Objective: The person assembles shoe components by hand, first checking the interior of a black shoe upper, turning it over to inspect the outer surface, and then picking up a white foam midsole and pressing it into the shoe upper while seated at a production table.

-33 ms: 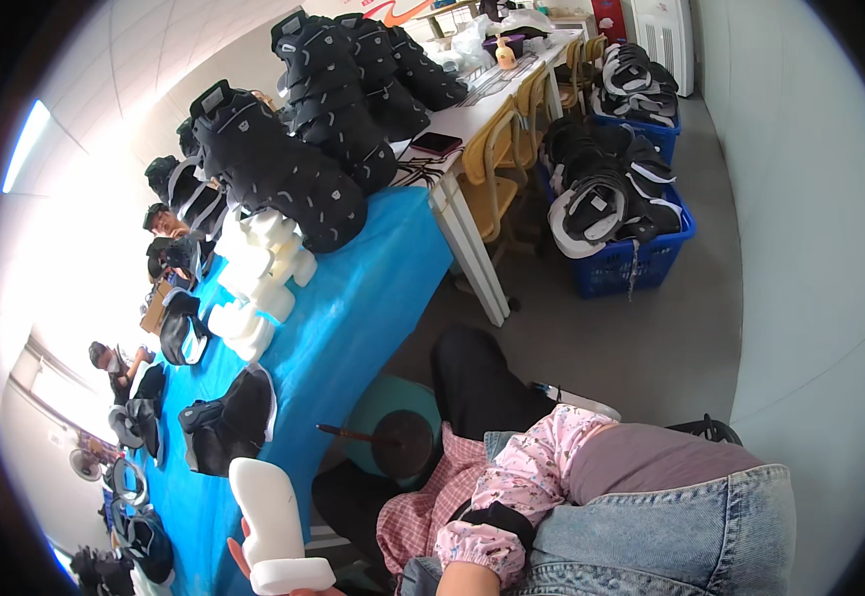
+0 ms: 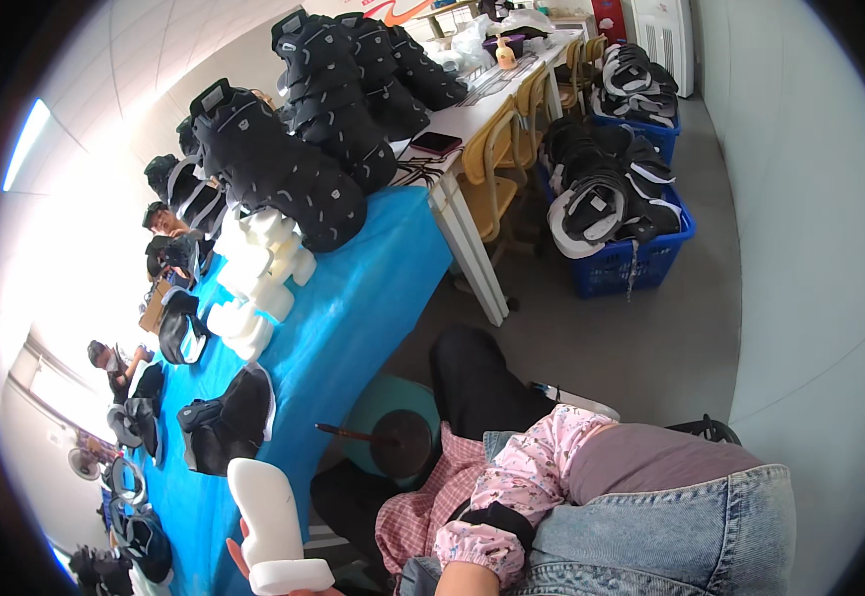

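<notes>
Near the lower edge, a white L-shaped foam block [image 2: 268, 507] stands out from my left hand [image 2: 239, 553]. Fingers show along its left side, curled behind it; the rest of that hand is hidden. A sliver of skin lies under the block's short end, and I cannot tell which hand it belongs to. My right forearm, in a pink floral sleeve cover [image 2: 522, 482], runs down out of the picture, so its hand is cut off. Closest to the block on the blue-covered table [image 2: 343, 288] rests a black padded boot-shaped piece [image 2: 229, 422] with a white edge.
White foam blocks [image 2: 263, 263] are piled on the table beside tall stacks of black padded pieces [image 2: 273, 169]. More black pieces lie along the left. Blue baskets [image 2: 631, 263] of black-and-white pieces stand near the wall. Wooden chairs [image 2: 492, 179], a green stool [image 2: 393, 427] and two people are around.
</notes>
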A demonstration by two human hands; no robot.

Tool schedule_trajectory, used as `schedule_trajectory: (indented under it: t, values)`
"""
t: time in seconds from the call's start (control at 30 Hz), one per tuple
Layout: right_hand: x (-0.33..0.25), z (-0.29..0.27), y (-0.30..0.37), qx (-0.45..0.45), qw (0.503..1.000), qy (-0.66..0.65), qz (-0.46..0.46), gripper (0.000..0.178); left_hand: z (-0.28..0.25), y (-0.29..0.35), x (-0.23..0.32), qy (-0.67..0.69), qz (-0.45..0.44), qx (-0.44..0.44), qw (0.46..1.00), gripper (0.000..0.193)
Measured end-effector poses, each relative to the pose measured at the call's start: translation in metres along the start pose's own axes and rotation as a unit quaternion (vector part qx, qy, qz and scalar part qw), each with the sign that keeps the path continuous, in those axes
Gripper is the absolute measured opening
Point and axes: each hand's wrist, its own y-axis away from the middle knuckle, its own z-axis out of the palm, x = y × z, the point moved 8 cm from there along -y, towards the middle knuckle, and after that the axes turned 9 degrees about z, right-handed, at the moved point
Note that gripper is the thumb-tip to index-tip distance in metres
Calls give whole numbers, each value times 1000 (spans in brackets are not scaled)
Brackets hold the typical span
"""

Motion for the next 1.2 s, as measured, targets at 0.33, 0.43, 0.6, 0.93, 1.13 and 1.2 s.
schedule_trajectory:
  t: [0.33, 0.43, 0.6, 0.93, 1.13, 1.2]
  values:
    - [0, -5, 0, 18, 1000, 11, 0, 64, -1, -5, -1, -12, -22, -3, 1000, 90]
    - [-2, -5, 0, 21, 1000, 16, -1, 63, 1, -5, -1, -13, -24, -3, 1000, 88]
    - [-3, -6, 1, 27, 999, 20, 2, 62, 4, -5, 0, -13, -29, -8, 999, 86]
    - [-3, -8, -1, 37, 999, 27, 3, 61, 7, -2, -1, -8, -41, -5, 999, 78]
    - [-3, -8, -2, 40, 999, 31, 5, 60, 7, -2, -9, 46, -6, 62, 997, 72]
    - [-4, -9, -2, 43, 999, 34, 6, 59, 2, 1, -27, 78, 6, 118, 990, 72]
